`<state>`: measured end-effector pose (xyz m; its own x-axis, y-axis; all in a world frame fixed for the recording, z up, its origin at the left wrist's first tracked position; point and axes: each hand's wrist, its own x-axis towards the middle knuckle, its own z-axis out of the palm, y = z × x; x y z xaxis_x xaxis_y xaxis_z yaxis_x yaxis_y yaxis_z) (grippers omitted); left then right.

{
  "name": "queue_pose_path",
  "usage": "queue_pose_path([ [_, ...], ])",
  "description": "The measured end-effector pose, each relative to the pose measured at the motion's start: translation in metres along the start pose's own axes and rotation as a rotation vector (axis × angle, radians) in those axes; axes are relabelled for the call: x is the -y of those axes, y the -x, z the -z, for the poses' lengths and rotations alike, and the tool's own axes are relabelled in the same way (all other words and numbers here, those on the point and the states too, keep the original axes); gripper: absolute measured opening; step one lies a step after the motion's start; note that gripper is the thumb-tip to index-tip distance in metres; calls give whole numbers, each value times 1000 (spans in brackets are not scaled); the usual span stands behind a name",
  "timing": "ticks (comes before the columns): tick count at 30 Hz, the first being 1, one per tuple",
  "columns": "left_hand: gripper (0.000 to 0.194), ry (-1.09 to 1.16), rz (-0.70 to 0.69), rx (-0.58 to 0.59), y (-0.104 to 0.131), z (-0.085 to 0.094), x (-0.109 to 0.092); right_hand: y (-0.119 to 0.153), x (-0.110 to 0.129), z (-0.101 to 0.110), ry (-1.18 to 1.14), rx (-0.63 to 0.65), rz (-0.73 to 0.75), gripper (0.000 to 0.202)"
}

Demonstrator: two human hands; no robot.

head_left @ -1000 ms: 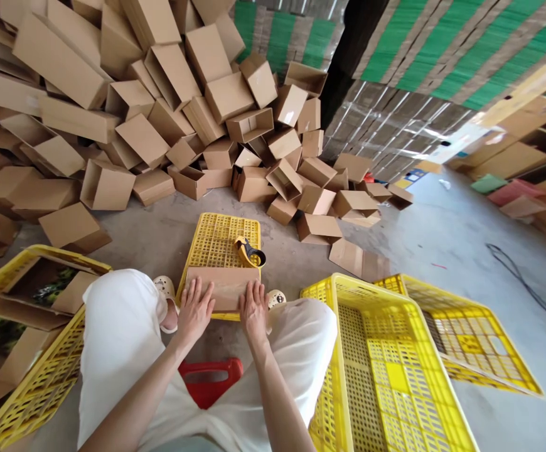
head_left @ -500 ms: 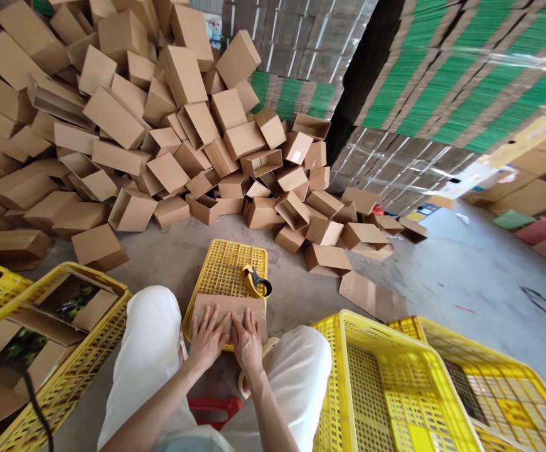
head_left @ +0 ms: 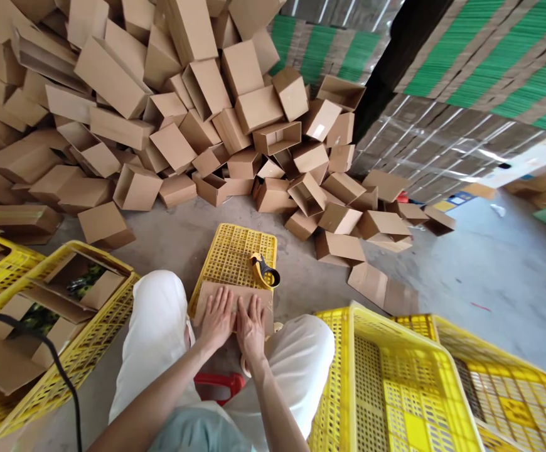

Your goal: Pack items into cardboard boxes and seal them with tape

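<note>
Between my knees a cardboard box lies on an upturned yellow plastic crate. My left hand rests flat on the top of the box, fingers stretched out. Beside it, my right hand lies flat on the same box, its fingers extended too. The two hands nearly meet at the thumbs. A yellow and black tape dispenser sits on the crate just beyond the box, towards the right, touched by neither hand.
To my left a yellow crate holds open boxes with dark green contents. More yellow crates stand at my right. A large heap of cardboard boxes fills the floor ahead, before stacks of flat cardboard. A black cable hangs at left.
My view has tilted downward and shifted a little left. My left hand has slid nearer the middle of the box, its fingers closer together; both hands remain flat on the cardboard.
</note>
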<state>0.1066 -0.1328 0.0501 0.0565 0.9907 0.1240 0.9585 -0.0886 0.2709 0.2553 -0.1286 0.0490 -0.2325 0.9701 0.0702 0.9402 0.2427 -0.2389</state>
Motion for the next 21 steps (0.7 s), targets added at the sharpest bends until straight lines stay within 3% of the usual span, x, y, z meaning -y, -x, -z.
queue_pose_path([
  [3, 63, 25, 73, 24, -6, 3, 0, -15, -5, 6, -50, 69, -76, 57],
  [8, 85, 28, 230, 38, -17, 13, 32, -42, -36, 16, -162, 26, -279, 84],
  [13, 68, 89, 251, 3, -32, 10, 38, -61, -31, 18, -326, -76, -337, 61],
  [17, 62, 369, 316, -46, -24, 2, 47, -53, -40, 20, -577, -82, -457, 63],
  [21, 65, 653, 587, -25, -3, -6, 65, -33, -63, 23, -767, -52, -495, 78],
])
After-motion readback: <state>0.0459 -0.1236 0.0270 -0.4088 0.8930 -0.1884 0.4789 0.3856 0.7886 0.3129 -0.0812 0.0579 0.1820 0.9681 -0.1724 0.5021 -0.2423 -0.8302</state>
